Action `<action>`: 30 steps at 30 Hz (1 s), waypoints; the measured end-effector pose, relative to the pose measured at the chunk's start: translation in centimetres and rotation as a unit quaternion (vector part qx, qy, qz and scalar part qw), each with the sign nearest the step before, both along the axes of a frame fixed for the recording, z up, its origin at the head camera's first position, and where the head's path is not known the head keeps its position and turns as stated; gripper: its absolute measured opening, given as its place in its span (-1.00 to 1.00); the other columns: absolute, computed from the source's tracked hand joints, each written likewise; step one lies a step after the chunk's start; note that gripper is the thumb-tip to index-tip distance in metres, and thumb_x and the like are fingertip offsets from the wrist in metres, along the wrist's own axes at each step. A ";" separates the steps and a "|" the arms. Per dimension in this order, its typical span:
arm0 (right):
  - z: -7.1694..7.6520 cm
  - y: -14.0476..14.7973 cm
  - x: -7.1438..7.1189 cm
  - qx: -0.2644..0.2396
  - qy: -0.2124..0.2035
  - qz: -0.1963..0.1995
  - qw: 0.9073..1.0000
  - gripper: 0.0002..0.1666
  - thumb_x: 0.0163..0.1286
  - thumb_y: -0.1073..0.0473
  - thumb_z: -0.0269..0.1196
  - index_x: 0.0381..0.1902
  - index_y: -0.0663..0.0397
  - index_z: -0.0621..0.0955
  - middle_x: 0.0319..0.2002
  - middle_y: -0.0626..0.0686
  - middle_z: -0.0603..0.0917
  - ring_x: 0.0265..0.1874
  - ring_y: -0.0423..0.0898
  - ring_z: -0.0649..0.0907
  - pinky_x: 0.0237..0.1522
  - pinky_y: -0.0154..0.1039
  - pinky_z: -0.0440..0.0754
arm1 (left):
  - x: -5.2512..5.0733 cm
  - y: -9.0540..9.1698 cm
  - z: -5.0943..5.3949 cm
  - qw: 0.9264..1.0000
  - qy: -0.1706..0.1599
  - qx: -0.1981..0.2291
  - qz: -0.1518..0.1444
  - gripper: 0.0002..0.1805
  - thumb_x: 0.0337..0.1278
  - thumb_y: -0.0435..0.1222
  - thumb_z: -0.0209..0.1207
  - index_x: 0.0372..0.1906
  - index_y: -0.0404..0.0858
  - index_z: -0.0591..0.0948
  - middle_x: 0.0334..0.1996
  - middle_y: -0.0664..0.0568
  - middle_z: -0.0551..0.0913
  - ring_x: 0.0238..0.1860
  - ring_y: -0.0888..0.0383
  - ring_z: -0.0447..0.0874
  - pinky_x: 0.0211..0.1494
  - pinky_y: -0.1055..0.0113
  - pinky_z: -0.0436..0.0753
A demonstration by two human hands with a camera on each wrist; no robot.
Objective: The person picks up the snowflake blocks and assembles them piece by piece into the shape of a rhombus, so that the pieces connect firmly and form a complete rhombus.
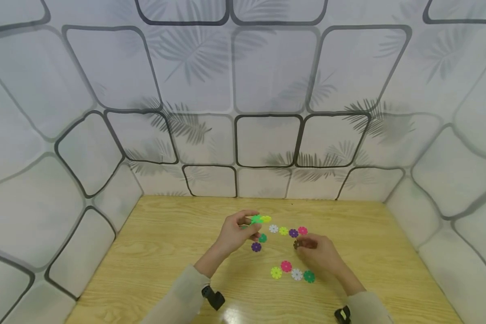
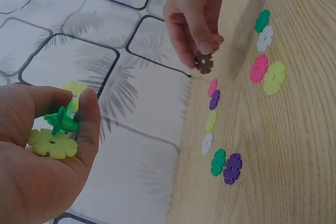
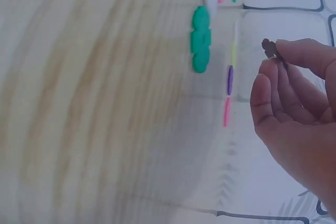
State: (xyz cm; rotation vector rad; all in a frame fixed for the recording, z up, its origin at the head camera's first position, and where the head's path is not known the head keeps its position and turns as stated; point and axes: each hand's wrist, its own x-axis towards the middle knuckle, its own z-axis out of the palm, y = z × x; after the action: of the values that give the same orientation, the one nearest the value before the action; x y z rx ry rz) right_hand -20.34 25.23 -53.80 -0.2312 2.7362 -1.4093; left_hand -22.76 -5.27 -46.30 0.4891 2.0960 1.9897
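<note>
My left hand holds a small cluster of joined flower-shaped plastic discs, green in the middle with yellow discs on it. Thumb and fingers curl about the cluster above the table. To the right, my right hand pinches one brown flower-shaped disc between thumb and fingertips, also raised off the table. The brown disc is apart from the cluster. Below the left hand lie a purple disc and a green disc.
On the wooden table, a far row holds white, yellow, purple and pink discs. Nearer lie yellow, pink, white and green discs. Patterned walls stand behind and at both sides.
</note>
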 end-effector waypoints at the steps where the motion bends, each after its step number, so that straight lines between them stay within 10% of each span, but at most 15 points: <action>1: 0.2 0.0 -0.1 -0.009 0.004 0.002 1.000 -0.72 0.42 0.29 0.40 0.07 0.16 0.75 -0.06 0.07 0.82 -0.11 -0.17 0.73 -0.06 -0.42 0.71 | 0.0 0.0 0.0 1.000 0.000 0.000 -0.001 -0.51 0.43 -0.37 0.30 0.38 -0.37 0.56 -0.09 -0.43 0.71 -0.24 -0.13 0.87 -0.07 0.03 0.87; 12: 2.9 -1.1 0.0 -0.130 -0.010 0.022 0.991 -0.56 0.44 0.17 0.43 0.21 0.22 0.67 0.05 0.26 0.77 -0.09 -0.27 0.78 -0.05 -0.36 0.77 | 0.0 0.3 -0.1 1.000 0.001 -0.004 -0.012 -0.51 0.43 -0.36 0.31 0.38 -0.36 0.55 -0.17 -0.24 0.74 -0.25 -0.13 0.87 -0.03 -0.04 0.85; 24: 4.6 -2.3 -0.5 -0.156 0.009 0.040 0.987 -0.55 0.46 0.16 0.42 0.22 0.25 0.65 -0.02 0.29 0.80 -0.17 -0.24 0.82 -0.05 -0.29 0.81 | 0.1 0.4 0.1 1.000 0.001 -0.005 -0.014 -0.51 0.42 -0.36 0.31 0.38 -0.36 0.56 -0.17 -0.22 0.75 -0.32 0.10 0.85 -0.01 -0.09 0.84; 30: 5.5 -3.0 -0.6 -0.151 0.009 0.020 0.988 -0.55 0.45 0.10 0.43 0.21 0.18 0.67 -0.01 0.20 0.81 -0.17 -0.20 0.82 -0.03 -0.18 0.83 | 0.2 0.4 0.2 1.000 0.004 -0.008 -0.010 -0.51 0.43 -0.36 0.31 0.37 -0.37 0.56 -0.18 -0.24 0.76 -0.26 -0.17 0.86 -0.12 0.13 0.87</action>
State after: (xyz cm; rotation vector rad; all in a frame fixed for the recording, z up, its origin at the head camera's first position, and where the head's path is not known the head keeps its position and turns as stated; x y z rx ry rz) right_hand -20.96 22.19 -48.34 -0.3105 2.5047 -1.8142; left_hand -22.54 -4.84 -46.14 0.5140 2.1005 1.9625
